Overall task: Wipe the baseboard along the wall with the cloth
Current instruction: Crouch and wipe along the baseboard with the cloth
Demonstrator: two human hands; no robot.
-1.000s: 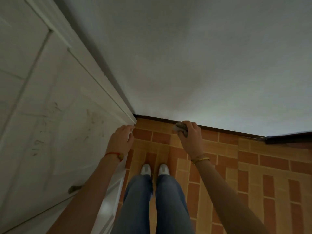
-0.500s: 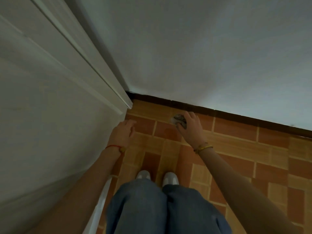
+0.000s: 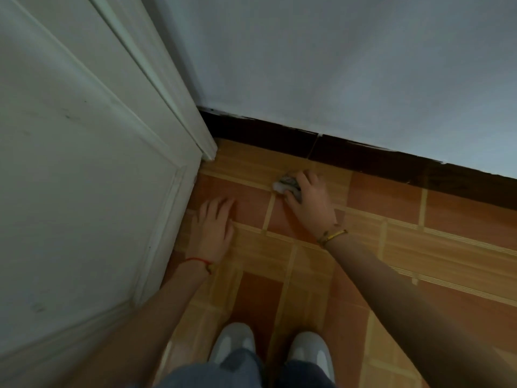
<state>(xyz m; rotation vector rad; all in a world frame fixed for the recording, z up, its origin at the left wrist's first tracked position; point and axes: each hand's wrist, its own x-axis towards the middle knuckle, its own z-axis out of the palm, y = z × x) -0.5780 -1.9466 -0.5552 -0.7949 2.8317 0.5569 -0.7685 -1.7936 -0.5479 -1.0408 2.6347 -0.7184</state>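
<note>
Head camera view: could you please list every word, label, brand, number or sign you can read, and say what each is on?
None: no readable text anywhere. The door, wall, baseboard, floor tiles, cloth and shoes carry no lettering; the door's dark marks are scuffs.

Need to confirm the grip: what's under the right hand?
A crumpled grey-white cloth pokes out from under the right hand's fingers, over the orange-brown tiled floor. The rest of the cloth is covered.

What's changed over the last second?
The view has dropped closer to the floor. The right hand, still gripping the cloth, has gone from the baseboard to the tiles short of it. The left hand stays empty beside the door.
</note>
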